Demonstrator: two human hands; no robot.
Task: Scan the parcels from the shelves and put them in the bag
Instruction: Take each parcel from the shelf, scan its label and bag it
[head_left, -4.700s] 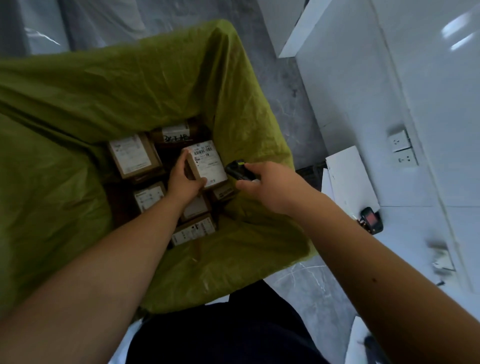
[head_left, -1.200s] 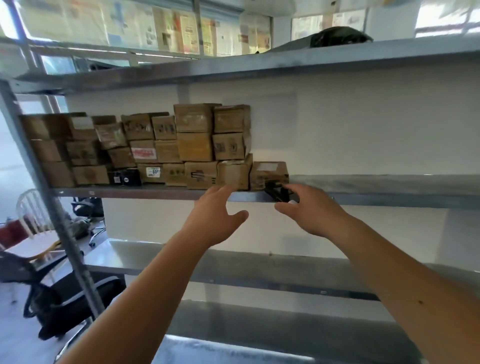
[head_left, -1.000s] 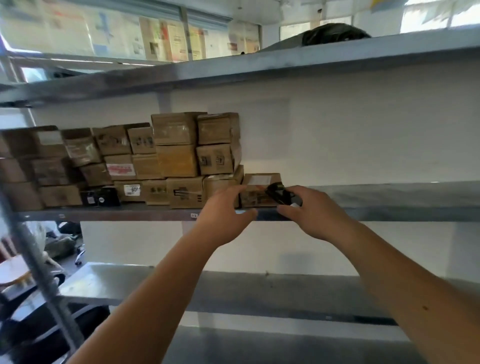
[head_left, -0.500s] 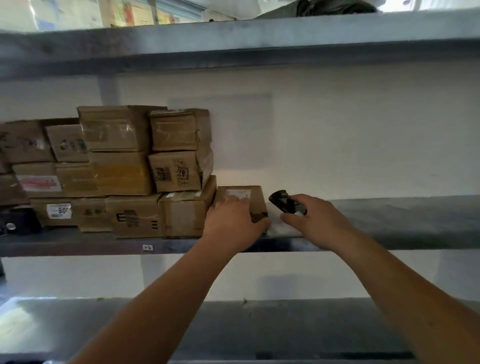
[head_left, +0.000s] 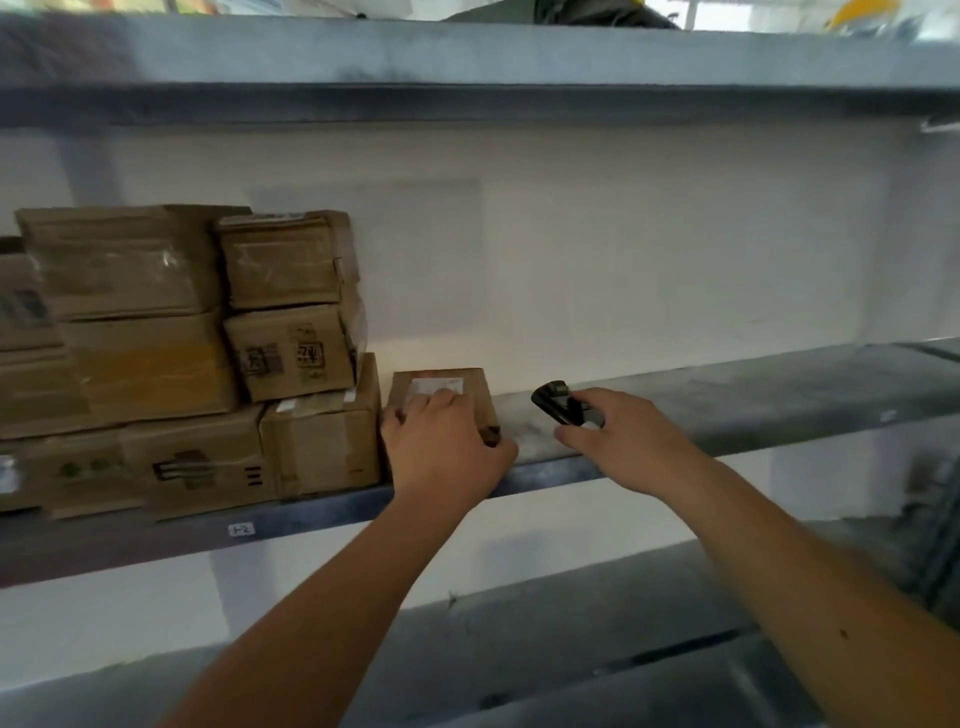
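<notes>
A small brown cardboard parcel (head_left: 467, 387) with a white label on top stands alone on the grey metal shelf (head_left: 727, 395), just right of the stack. My left hand (head_left: 441, 447) grips it from the front, fingers over its top and thumb at its right corner. My right hand (head_left: 618, 441) holds a small black scanner (head_left: 558, 405) a little to the right of the parcel, above the shelf. The bag is out of view.
A stack of several brown parcels (head_left: 182, 353) fills the left part of the same shelf. Another shelf board (head_left: 467, 57) runs overhead and a lower one (head_left: 571, 649) lies beneath my arms. A white wall stands behind.
I turned from the green bag to the shelves. My left hand reached forward and closed on the lone parcel; the right hand with the scanner stays beside it.
</notes>
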